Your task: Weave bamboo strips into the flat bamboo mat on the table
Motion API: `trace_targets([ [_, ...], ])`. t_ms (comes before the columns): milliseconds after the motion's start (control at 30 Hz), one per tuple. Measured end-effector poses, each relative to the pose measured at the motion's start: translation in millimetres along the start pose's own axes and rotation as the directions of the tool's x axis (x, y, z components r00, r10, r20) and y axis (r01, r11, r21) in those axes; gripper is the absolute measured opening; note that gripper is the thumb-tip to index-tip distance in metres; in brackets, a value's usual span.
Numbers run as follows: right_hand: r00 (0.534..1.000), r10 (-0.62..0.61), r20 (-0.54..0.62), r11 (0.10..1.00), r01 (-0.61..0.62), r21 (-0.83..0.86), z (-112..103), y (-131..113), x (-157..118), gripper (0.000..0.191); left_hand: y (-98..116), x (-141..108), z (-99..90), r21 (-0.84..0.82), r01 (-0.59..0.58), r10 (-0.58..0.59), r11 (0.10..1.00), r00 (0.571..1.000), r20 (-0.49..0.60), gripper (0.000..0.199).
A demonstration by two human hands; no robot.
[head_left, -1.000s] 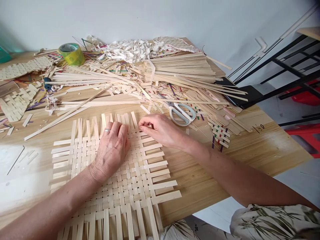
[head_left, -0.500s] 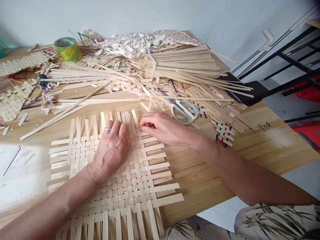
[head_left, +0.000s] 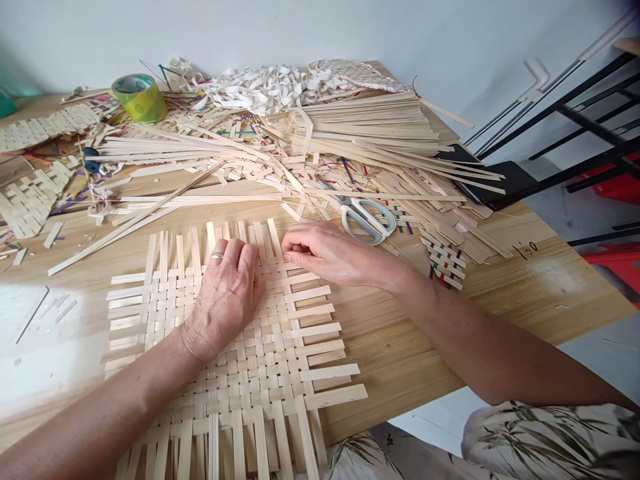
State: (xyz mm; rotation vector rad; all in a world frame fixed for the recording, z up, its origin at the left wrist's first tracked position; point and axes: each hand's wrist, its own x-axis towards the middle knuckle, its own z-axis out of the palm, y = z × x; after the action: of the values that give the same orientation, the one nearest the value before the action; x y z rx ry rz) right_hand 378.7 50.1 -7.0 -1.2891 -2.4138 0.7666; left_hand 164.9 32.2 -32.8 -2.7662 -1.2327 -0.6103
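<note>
A woven mat point(head_left: 260, 360) of pale flat wood strips lies on the table in front of me, loose strip ends sticking out on all sides. My left hand point(head_left: 226, 293), with a ring on one finger, presses on its upper middle. The fingers are bent and held together, their tips hidden at the strips. At the upper right corner, my right hand point(head_left: 325, 252) has thumb and fingers closed in a pinch at the end of a wood strip point(head_left: 295, 269). The exact grip is partly hidden. Beyond the right hand lie white-handled scissors point(head_left: 367, 220).
A bundle of long wood strips point(head_left: 370, 127) lies at the back near white ribbon point(head_left: 260, 87). A roll of tape point(head_left: 140, 99) stands back left. Several woven scraps point(head_left: 443, 260) lie around. A black metal rack point(head_left: 595, 133) stands beyond the table's right edge.
The view has shifted slightly. Both hands stay at nearly the same places on the mat, with the right hand still pinched at the corner.
</note>
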Motion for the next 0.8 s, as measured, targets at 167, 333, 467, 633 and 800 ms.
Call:
trace_targets([
  [167,0.993,0.088,-0.073,0.995,-0.091,-0.035,4.8,-5.6,-3.0,0.017,-4.8,-9.5,-9.0,0.048,0.047,-0.043,0.998,0.997,-0.07,0.016],
  [333,0.981,0.109,-0.158,0.993,-0.116,-0.034,9.5,-5.7,-2.4,0.014,-8.7,-14.1,-11.2,0.07,0.061,-0.056,0.996,0.997,-0.062,0.012],
  [467,0.975,0.074,-0.211,0.994,-0.088,-0.06,15.7,-9.0,-2.4,0.011,-7.9,-12.4,-9.1,0.071,0.067,-0.064,0.995,0.997,-0.041,0.014],
  [633,0.945,-0.03,-0.324,0.958,-0.066,-0.28,25.4,-21.0,-2.5,0.018,-9.5,-8.6,-7.4,0.074,0.049,-0.046,0.996,0.998,-0.035,0.013],
  [800,0.919,-0.102,-0.381,0.866,-0.106,-0.488,23.9,-38.5,-3.6,0.021,-10.2,-5.8,-5.9,0.103,0.05,-0.047,0.993,0.998,-0.033,0.012],
])
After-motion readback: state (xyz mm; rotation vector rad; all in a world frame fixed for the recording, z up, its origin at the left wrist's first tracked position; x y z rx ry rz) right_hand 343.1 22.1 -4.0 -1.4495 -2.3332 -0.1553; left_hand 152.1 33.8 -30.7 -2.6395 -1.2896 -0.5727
